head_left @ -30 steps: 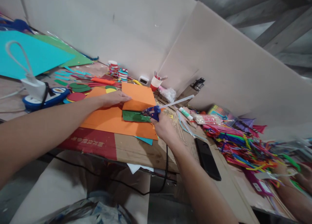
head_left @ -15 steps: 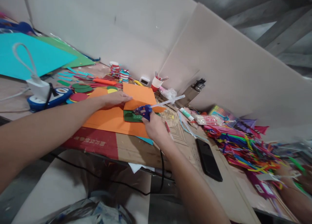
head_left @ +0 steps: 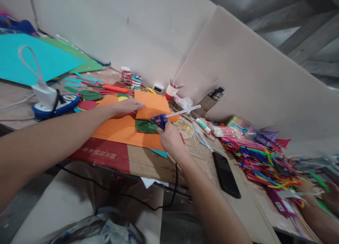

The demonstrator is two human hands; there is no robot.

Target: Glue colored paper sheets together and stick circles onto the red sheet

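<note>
My left hand point(head_left: 129, 106) pinches the edge of an orange paper piece point(head_left: 152, 104) that stands tilted up. Below it lies a dark green rectangle point(head_left: 144, 126), resting on a larger orange sheet point(head_left: 116, 132). My right hand point(head_left: 171, 136) is wrapped round a blue glue gun point(head_left: 160, 121), with a long clear glue stick point(head_left: 185, 110) jutting from its back. The gun's nozzle points left, over the green piece at the foot of the raised paper. Whether the tip touches cannot be seen.
A black phone point(head_left: 226, 175) lies right of my forearm. Farther right are heaped pipe cleaners point(head_left: 259, 162) and another person's hand point(head_left: 307, 198). A power strip point(head_left: 57, 106) and paper circles point(head_left: 88, 95) are at left. A bottle point(head_left: 210, 100) leans by the wall.
The glue gun and my right hand have shifted slightly right along the green piece, showing more of its surface. My left hand keeps holding the orange paper.
</note>
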